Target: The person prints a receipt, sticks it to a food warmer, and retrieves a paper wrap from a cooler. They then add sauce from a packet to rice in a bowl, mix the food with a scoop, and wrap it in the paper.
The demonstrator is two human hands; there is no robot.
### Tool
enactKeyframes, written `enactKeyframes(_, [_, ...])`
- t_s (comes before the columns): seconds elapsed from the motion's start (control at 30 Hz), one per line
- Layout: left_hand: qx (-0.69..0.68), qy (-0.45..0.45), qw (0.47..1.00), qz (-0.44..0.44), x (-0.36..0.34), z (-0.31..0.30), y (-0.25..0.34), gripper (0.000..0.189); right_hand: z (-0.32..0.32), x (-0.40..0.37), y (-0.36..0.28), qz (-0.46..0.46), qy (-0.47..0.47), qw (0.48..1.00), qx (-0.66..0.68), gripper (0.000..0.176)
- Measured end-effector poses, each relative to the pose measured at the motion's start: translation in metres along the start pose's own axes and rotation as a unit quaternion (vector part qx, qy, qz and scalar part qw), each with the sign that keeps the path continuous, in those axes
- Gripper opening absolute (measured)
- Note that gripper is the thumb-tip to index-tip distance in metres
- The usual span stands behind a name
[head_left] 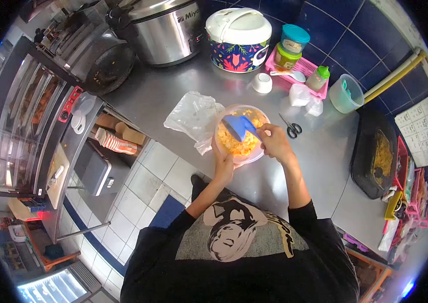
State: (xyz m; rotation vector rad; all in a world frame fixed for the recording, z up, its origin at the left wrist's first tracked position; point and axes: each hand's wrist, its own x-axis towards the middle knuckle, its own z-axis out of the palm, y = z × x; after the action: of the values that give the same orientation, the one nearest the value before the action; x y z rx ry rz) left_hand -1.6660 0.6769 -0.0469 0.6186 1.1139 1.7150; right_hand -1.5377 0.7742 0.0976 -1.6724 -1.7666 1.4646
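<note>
My right hand (276, 144) is closed round the handle of a blue plastic scoop (235, 127). The scoop's head is inside a round, see-through plastic bowl (244, 160), over crumbly orange-yellow food (241, 146) that looks like fried rice. At the bowl's near left side, my left hand (223, 164) grips the wall, fingers partly hidden by the bowl. A crumpled clear plastic bag (192, 117) lies against the bowl's left. To the right of my right hand are black-handled scissors (292, 130).
Along the back stand a steel cooker (166, 33), a patterned rice cooker (238, 43), a white cup (262, 83), a pink basket (302, 68) with tubs, and a clear bucket (346, 94). A black pan (374, 154) with food sits right. The steel counter's front edge borders my body.
</note>
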Motion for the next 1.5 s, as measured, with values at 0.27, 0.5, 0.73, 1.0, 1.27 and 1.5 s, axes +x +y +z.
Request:
enactKeyframes(0.27, [0.055,0.013,0.998,0.015,0.004,0.004,-0.001,0.085,0.034,0.041,0.048,-0.094,0.109,0.985,-0.096,0.024])
enactKeyframes(0.5, [0.033,0.006,0.999,0.013,0.002,0.002,-0.005,0.085,0.004,0.007,0.012,0.041,-0.016,0.995,0.094,0.019])
enactKeyframes(0.73, [0.057,0.001,0.998,0.036,0.0,0.008,0.006,0.084,0.015,0.016,0.027,0.091,-0.067,0.982,0.153,0.018])
enactKeyframes(1.0, [0.062,0.014,0.998,0.027,0.003,0.008,0.003,0.083,0.024,0.021,0.025,0.066,-0.006,0.997,0.051,0.022])
enactKeyframes(1.27, [0.089,0.025,0.995,0.035,0.003,0.002,-0.001,0.082,0.028,0.009,0.017,-0.014,0.033,0.999,0.031,0.02])
enactKeyframes(1.5, [0.081,0.022,0.995,0.049,0.002,0.006,0.003,0.083,0.027,0.011,0.025,0.099,-0.055,0.983,0.146,0.02])
